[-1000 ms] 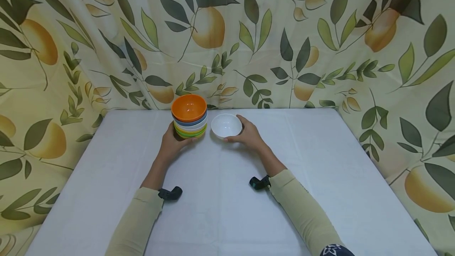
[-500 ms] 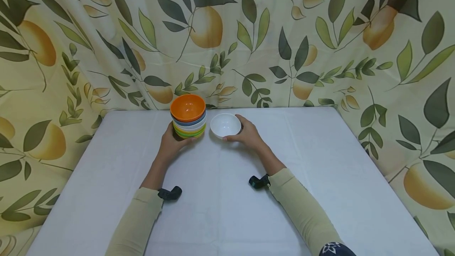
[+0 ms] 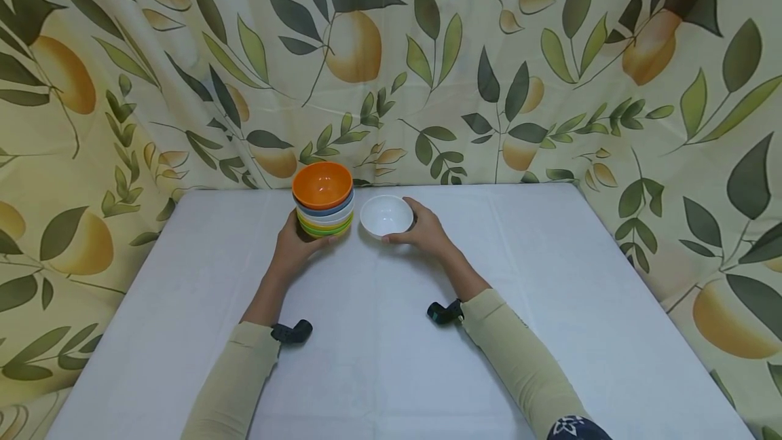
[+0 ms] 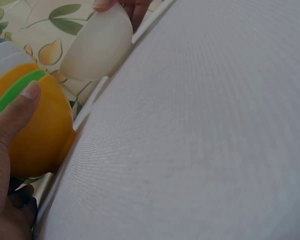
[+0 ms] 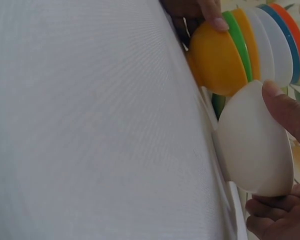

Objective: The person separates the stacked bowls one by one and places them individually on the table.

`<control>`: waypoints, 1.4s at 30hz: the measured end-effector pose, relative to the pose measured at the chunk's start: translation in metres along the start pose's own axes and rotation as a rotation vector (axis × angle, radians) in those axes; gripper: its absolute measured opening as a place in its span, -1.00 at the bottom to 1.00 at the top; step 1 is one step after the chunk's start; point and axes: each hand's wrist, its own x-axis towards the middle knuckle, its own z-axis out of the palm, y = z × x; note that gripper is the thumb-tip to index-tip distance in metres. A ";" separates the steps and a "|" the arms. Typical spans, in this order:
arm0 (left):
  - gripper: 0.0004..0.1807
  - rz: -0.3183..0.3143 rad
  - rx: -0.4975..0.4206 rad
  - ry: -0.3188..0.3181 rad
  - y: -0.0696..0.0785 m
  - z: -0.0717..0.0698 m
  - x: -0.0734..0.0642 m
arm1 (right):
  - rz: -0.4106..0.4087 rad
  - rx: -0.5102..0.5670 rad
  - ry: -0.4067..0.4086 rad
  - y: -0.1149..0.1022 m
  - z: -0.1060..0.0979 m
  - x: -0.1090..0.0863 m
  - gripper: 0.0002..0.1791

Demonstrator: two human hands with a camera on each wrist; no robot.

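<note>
Toward the back of the table stands a stack of nested bowls, topped by an orange bowl. Below it come blue, white, yellow and green ones, and the lowest is a yellow bowl. My left hand grips this stack low on its left side, thumb across the near face. Just right of it, a single white bowl sits upright on the cloth. My right hand holds it from the right, with the thumb near its rim and fingers around the far side.
A white cloth covers the table, whose back edge lies just behind the bowls. Behind and at both sides hangs a curtain printed with fruit and leaves. Each wrist carries a small black camera.
</note>
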 end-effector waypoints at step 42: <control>0.16 0.012 -0.030 -0.005 -0.005 -0.002 0.001 | -0.142 -0.028 0.033 -0.085 0.012 0.014 0.17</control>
